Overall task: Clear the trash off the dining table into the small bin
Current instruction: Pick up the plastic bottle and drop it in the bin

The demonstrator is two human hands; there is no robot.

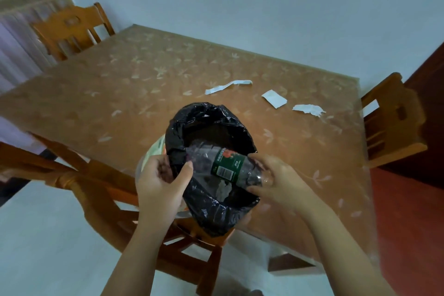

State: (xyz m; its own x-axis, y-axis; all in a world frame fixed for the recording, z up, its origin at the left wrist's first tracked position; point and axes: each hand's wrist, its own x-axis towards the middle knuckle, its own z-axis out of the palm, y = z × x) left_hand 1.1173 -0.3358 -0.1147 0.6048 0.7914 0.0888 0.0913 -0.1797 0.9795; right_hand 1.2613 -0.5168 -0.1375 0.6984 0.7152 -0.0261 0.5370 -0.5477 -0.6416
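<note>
A small bin lined with a black bag (211, 125) hangs tilted over the near edge of the dining table (120, 84). My left hand (161, 182) grips its left rim. A clear plastic bottle with a green label (228, 166) lies across the bin's mouth, its left part inside. My right hand (276, 180) holds the bottle's right end. Some crumpled white paper shows inside the bin. Three scraps of white paper lie on the table beyond: a long strip (228, 86), a folded piece (274, 98) and a torn piece (308, 109).
The table carries a brown cloth with a leaf pattern. Wooden chairs stand at the far left (72, 29), at the right side (394, 120) and right below the bin (96, 187). A pale wall runs behind the table. The floor is pale tile.
</note>
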